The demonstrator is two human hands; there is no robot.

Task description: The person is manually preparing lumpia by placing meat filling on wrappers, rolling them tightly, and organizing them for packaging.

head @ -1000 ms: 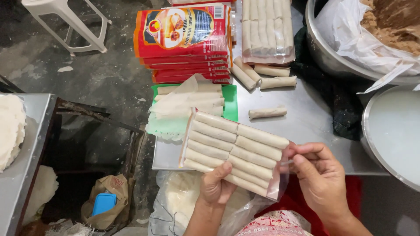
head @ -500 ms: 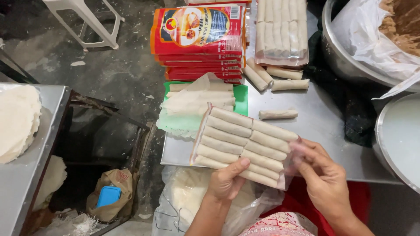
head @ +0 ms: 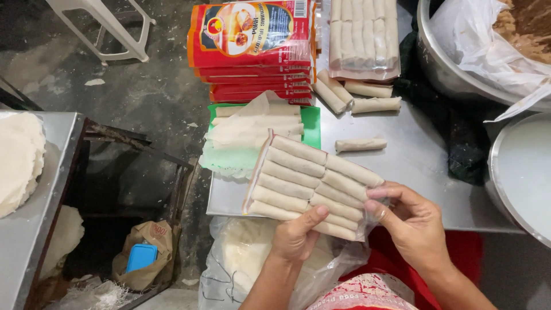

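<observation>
I hold a clear plastic pack of pale spring rolls, laid in two rows, just above the near edge of a steel table. My left hand grips the pack's near long edge, thumb on top. My right hand pinches the pack's open right end with thumb and fingers. Under the pack's far end lies a stack of thin wrapper sheets on a green tray.
A stack of red printed pouches and a filled pack of rolls lie at the back, with loose rolls nearby. Steel bowls stand at right. Round wrappers rest on a left table. A bag of wrappers sits below.
The view has shifted slightly. My right hand's fingers have closed further on the pack's open end; my left hand keeps its hold on the near edge.
</observation>
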